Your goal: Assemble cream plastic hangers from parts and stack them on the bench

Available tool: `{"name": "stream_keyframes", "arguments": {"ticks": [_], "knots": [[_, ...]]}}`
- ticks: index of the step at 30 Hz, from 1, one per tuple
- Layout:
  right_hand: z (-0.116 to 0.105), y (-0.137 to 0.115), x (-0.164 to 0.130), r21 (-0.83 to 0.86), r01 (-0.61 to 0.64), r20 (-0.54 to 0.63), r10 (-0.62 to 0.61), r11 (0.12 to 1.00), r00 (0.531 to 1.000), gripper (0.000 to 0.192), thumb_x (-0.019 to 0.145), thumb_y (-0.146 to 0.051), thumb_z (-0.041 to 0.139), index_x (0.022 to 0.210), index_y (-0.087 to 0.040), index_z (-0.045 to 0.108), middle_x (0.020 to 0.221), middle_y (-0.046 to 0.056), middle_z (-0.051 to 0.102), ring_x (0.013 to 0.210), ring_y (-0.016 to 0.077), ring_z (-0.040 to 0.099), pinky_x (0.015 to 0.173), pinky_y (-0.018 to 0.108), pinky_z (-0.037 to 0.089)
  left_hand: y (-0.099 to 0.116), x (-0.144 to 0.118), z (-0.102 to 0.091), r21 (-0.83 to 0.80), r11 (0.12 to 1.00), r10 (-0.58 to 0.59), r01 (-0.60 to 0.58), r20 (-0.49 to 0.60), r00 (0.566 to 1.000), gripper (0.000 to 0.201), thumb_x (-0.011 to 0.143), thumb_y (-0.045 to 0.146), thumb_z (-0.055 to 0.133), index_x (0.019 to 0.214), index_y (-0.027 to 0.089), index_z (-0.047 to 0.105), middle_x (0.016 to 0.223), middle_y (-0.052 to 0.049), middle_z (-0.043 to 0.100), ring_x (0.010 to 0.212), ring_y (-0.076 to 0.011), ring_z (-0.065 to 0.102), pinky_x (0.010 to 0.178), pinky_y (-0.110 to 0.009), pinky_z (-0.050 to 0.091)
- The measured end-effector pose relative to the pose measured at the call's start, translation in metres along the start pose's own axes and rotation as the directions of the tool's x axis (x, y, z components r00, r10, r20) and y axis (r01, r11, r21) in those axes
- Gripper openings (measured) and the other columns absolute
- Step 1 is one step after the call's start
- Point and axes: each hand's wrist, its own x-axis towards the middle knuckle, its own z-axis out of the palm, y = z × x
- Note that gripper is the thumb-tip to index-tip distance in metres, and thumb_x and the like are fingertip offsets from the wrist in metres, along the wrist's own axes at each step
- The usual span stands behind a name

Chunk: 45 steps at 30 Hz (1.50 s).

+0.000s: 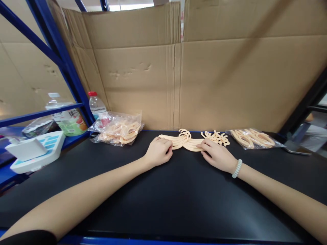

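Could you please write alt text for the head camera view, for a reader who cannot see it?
Both hands, left hand and right hand, press on a stack of hangers on a black table; bagged hangers lie left.

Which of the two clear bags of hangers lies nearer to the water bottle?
The fuller, crumpled bag left of both hands, lying beside the red-capped bottle. The flatter bag lies far right.
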Motion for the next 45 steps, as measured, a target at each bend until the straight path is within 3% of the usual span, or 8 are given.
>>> {"name": "stream_keyframes", "arguments": {"ticks": [16, 36, 45], "knots": [[-0.0004, -0.0019, 0.0003, -0.055, -0.002, -0.044, 0.0, 0.998, 0.999, 0.024, 0.088, -0.015, 0.041, 0.103, -0.018, 0.06, 0.099, 0.009, 0.061, 0.086, 0.022, 0.062, 0.073, 0.035, 0.053, -0.001, -0.0015, 0.0009, 0.018, 1.0, 0.017, -0.016, -0.009, 1.0, 0.008, 0.079, 0.016, 0.048, 0.077, 0.019, 0.055, 0.078, -0.005, 0.062, 0.082, -0.0215, 0.054, 0.073, -0.034, 0.036], [-0.0008, -0.0017, 0.0002, -0.077, 0.011, -0.022, -0.012, 0.997, 1.0, 0.023, 0.089, -0.016, 0.041, 0.099, -0.017, 0.061, 0.096, 0.009, 0.061, 0.084, 0.0212, 0.062, 0.071, 0.033, 0.051, -0.0011, -0.0012, 0.001, -0.012, 1.0, 0.005, -0.005, -0.003, 1.0, 0.008, 0.078, 0.015, 0.048, 0.079, 0.018, 0.055, 0.08, -0.004, 0.062, 0.081, -0.0208, 0.055, 0.073, -0.033, 0.038], [-0.0054, -0.0072, 0.0022, -0.263, 0.147, 0.008, -0.15, 0.954, 0.989, 0.023, 0.089, -0.013, 0.04, 0.094, -0.015, 0.063, 0.093, 0.012, 0.06, 0.078, 0.0228, 0.058, 0.068, 0.035, 0.046, -0.0015, -0.0024, 0.0009, -0.002, 1.0, 0.004, -0.004, -0.006, 1.0, 0.009, 0.078, 0.015, 0.048, 0.084, 0.018, 0.055, 0.085, -0.005, 0.061, 0.083, -0.0213, 0.055, 0.077, -0.034, 0.039]]}}
